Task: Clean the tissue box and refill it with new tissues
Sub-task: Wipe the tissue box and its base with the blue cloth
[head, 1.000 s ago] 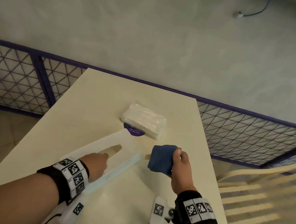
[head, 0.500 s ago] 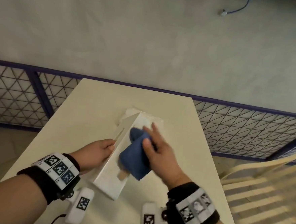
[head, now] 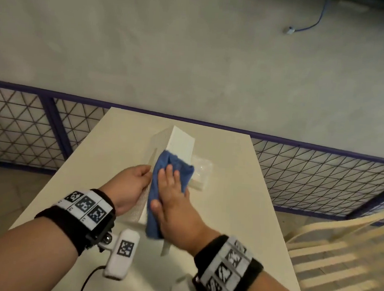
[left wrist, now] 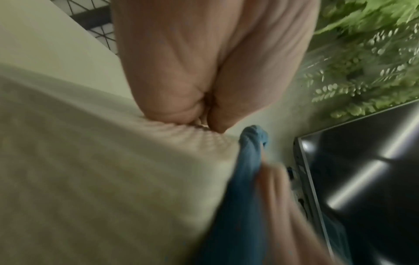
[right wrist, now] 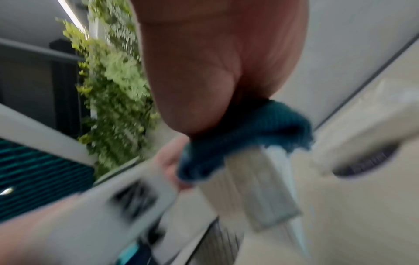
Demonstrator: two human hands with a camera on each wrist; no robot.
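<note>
Blue cloth (head: 165, 189) slid nearer along tissue box (head: 181, 142), right hand (head: 171, 196) seemingly flat

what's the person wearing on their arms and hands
Bare forearms, no sleeves or gloves. Each wrist has a black band with a white strip of square black-and-white markers, plus a white camera pod with one marker: left hand, right hand. A black cable trails from the left pod.

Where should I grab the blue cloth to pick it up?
Probably the bunched far end of the blue cloth, from above. It puffs up off the tissue box, and the right hand presses the rest flat.
</note>
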